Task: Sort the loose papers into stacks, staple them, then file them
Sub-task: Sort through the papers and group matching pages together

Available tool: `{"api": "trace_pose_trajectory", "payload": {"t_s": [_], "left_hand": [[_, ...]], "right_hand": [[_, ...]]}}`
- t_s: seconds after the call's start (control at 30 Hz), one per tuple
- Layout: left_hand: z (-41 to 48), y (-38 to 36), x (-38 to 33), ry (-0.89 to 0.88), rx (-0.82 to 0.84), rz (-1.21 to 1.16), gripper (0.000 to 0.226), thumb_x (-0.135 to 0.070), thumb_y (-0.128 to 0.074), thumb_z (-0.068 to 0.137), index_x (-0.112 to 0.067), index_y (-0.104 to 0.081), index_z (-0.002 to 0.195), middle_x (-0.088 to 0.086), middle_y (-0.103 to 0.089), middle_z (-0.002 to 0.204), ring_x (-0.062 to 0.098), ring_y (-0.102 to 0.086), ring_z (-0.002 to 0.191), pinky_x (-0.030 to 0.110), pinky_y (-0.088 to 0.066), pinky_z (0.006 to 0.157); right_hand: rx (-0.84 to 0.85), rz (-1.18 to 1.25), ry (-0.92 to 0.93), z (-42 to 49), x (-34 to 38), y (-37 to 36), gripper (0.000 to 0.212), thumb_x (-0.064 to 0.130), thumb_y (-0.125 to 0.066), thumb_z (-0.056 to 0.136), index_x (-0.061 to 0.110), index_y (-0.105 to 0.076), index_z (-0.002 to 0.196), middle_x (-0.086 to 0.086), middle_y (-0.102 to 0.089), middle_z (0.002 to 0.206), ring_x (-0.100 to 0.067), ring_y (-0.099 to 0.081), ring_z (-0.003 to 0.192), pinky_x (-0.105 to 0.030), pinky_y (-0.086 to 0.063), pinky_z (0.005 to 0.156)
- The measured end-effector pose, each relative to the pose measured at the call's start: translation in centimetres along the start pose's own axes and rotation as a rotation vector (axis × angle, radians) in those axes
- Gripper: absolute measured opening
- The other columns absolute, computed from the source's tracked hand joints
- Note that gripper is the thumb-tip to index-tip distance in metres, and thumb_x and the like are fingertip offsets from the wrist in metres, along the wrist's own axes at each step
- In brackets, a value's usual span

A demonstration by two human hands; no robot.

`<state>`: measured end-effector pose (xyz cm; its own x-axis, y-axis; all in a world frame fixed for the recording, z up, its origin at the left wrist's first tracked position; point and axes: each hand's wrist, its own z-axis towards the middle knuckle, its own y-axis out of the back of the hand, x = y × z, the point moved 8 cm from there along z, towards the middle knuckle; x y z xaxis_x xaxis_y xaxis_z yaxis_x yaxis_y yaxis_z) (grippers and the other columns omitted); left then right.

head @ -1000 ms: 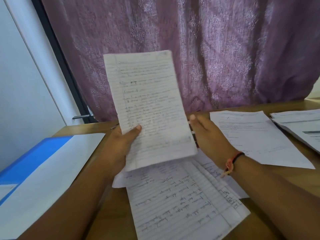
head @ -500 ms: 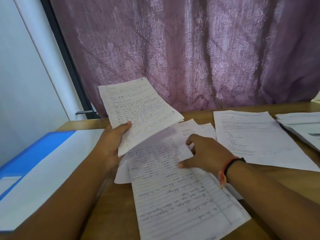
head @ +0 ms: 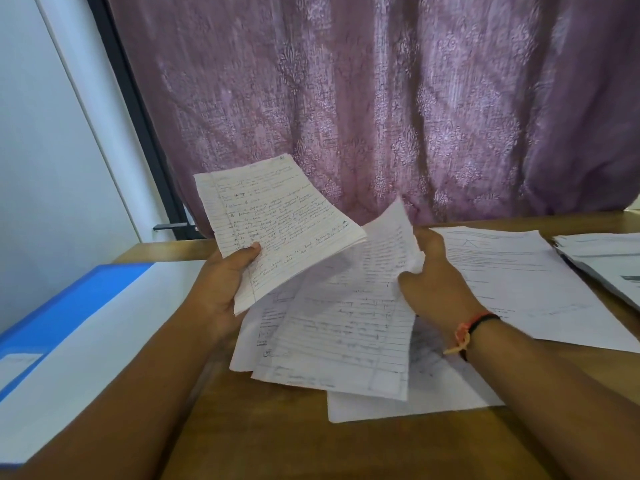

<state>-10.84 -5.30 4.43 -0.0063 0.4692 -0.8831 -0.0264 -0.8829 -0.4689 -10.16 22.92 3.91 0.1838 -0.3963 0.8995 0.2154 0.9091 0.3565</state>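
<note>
Left hand clamps a handwritten ruled bundle (tilted, raised); right hand grips a lifted ruled sheet above loose papers on the counter.

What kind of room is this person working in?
Probably a home study or small office: a brown wooden desk strewn with handwritten lined papers, a blue-and-white file folder, and a mauve patterned curtain behind.
</note>
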Motion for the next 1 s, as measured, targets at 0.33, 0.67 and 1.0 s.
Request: {"api": "trace_pose_trajectory", "payload": {"t_s": [0.33, 0.67, 1.0], "left_hand": [[0.0, 0.2, -0.3, -0.030, -0.050, 0.010, 0.039, -0.010, -0.064, 0.096, -0.026, -0.061, 0.131, 0.006, -0.074, 0.120, 0.026, -0.074, 0.104, 0.045, -0.053, 0.094], [0.0, 0.5, -0.4, -0.042, -0.077, 0.004, 0.041, -0.011, -0.066, 0.095, -0.026, -0.060, 0.133, 0.005, -0.074, 0.120, 0.023, -0.075, 0.102, 0.034, -0.061, 0.076], [-0.3, 0.5, -0.7, -0.034, -0.070, 0.066, 0.034, -0.016, -0.066, 0.095, -0.029, -0.063, 0.127, 0.004, -0.076, 0.117, 0.023, -0.076, 0.097, 0.042, -0.047, 0.095]], "right_hand": [[0.169, 0.195, -0.220, -0.1, -0.9, -2.2, 0.029, 0.002, -0.050, 0.097, 0.014, -0.076, 0.105, -0.001, -0.071, 0.113, -0.022, -0.068, 0.104, -0.042, -0.056, 0.095], [0.400, 0.245, -0.471, -3.1, 0.2, -3.7, 0.024, 0.024, -0.063, 0.097, 0.007, -0.057, 0.113, -0.014, -0.072, 0.105, -0.023, -0.073, 0.090, -0.034, -0.062, 0.079], [0.259, -0.597, 0.113, -1.3, 3.5, -1.6, 0.042, 0.056, -0.056, 0.094, 0.026, -0.064, 0.122, 0.007, -0.074, 0.097, -0.008, -0.065, 0.082, -0.023, -0.048, 0.075]]}}
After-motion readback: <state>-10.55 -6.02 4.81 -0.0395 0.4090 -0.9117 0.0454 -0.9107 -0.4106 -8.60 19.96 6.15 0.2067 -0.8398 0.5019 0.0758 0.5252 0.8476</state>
